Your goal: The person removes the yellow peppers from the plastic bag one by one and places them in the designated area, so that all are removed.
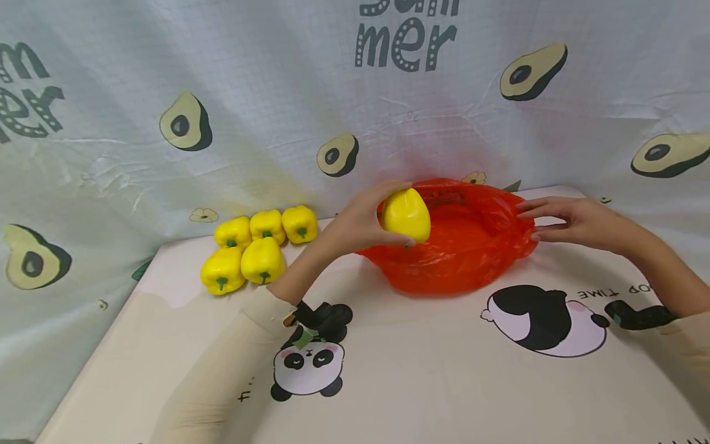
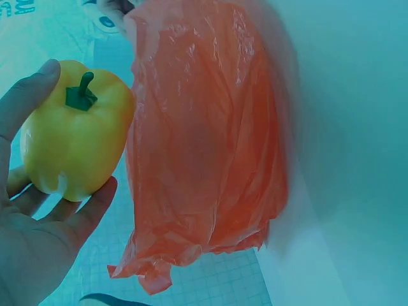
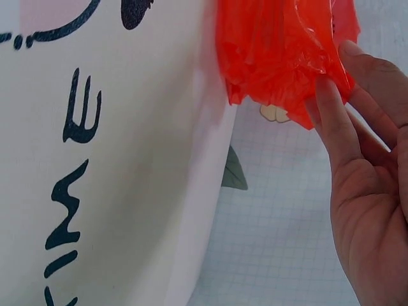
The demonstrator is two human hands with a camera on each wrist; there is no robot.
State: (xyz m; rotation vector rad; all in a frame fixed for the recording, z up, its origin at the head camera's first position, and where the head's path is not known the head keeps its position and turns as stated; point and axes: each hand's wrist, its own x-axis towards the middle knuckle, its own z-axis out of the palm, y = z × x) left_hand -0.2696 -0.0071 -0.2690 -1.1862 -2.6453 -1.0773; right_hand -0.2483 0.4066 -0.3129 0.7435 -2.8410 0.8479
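Observation:
A yellow bell pepper [image 1: 407,216] with a green stem is held up at the left side of a red plastic bag [image 1: 438,274]. My left hand [image 1: 363,219] grips it between thumb and fingers. In the left wrist view the pepper [image 2: 80,137] shows its stem, beside the bag [image 2: 197,121]. The bag lies with its mouth spread wide. At the bag's right edge, my right hand [image 1: 582,225] holds the rim between thumb and fingers. The right wrist view shows that hand [image 3: 370,159] at the crumpled red plastic [image 3: 280,57].
Several yellow bell peppers [image 1: 263,259] stand in two rows at the table's back left. The pale table cover [image 1: 416,370] has printed pandas. Behind it hangs a white sheet [image 1: 266,74] with avocado prints, close to the bag and peppers.

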